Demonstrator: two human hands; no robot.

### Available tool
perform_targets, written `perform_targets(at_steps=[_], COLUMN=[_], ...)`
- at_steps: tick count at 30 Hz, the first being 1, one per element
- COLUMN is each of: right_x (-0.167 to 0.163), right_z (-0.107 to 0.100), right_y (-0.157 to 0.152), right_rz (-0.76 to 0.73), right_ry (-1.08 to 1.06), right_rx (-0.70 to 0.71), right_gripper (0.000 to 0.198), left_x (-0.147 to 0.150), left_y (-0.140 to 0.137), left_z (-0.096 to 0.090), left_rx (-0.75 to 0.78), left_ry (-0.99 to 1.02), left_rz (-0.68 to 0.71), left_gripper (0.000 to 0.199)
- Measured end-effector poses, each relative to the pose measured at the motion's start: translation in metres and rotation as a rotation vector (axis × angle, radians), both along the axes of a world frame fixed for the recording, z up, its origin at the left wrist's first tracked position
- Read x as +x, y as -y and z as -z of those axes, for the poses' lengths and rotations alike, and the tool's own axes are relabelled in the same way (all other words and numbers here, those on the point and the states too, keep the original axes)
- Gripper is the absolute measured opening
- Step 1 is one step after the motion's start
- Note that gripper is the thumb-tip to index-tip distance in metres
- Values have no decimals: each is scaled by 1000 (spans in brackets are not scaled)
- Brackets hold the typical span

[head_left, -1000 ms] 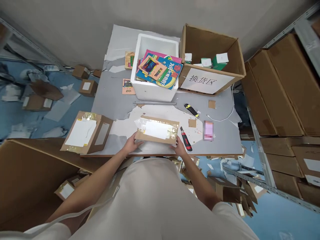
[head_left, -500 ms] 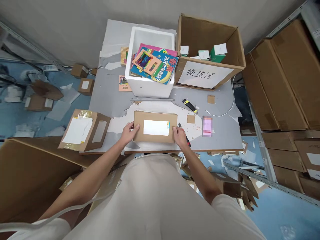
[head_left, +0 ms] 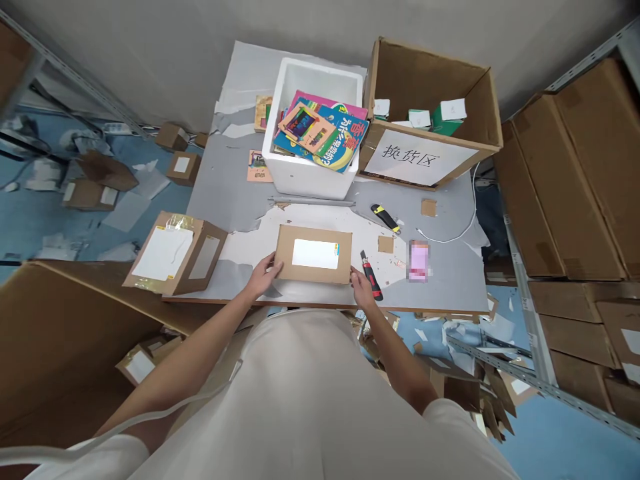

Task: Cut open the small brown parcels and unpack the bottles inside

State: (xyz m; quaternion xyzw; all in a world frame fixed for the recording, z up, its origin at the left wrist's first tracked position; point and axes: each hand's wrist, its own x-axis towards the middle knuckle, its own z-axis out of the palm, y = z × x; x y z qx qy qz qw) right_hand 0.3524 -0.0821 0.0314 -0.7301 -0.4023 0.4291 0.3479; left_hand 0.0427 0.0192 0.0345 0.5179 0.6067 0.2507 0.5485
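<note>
A flat brown cardboard box (head_left: 285, 252) with a white label (head_left: 315, 254) on its upper face is held in front of me at the table's near side. My left hand (head_left: 263, 275) grips its left end near the lower corner, thumb on the edge. At the lower right corner, my right hand (head_left: 361, 287) has hold of the other end; its fingertips are partly hidden. Whether the box touches the tabletop, I cannot tell. Just right of my right hand lies a red-and-black utility knife (head_left: 371, 277). A yellow-and-black utility knife (head_left: 385, 218) lies farther back.
Behind stand a white foam box (head_left: 310, 180) of books and a large carton (head_left: 485, 143) holding green boxes. A taped parcel (head_left: 197, 267) sits at the left edge. A phone-like pink object (head_left: 419, 261), a white cable (head_left: 450, 239) and cardboard scraps lie right.
The box looks smaller and seems lower. My right hand has slid toward its lower right corner, and more of the red knife shows. The whole view has shifted slightly.
</note>
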Motion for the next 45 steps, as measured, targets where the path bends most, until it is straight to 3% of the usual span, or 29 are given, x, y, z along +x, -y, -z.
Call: perform_targets(at_steps=[4,8,14,18,21,29,34,40,42,45], right_x=[6,-1,-1,12,11,-9,-6,8,7,2], right_z=[12,11,-16,-43,-50,-37,-36,-18,-9,-2], right_y=[18,15,5,6,2,5,13,24,24,17], right_rz=[-36,-150,-168,-131,-126,-35,-29,-216,-261,-251], right_ry=[-35,-15,-90,-44,-24,-158,-202,-234,-192,-182], right_rx=[-23,6,45,123,153,126,127,41,4,23], right_gripper=[51,70,50,63,68,69,77,100,92,63], left_x=[-15,-15,-10,-14,-8,2,-1,-17,-20,-17], left_y=[7,11,23,30,31,37,42,46,46,43], left_z=[16,22,-9,-32,-35,-23,-24,-5,5,12], left_rx=[-119,-120,-55,101,123,124,88,104,98,73], left_ry=[110,146,35,-17,-29,20,47,36,7,54], left_rz=[-121,-20,72,67,15,6,-17,171,234,209], left_gripper=[71,75,70,73,74,72,74,108,100,84])
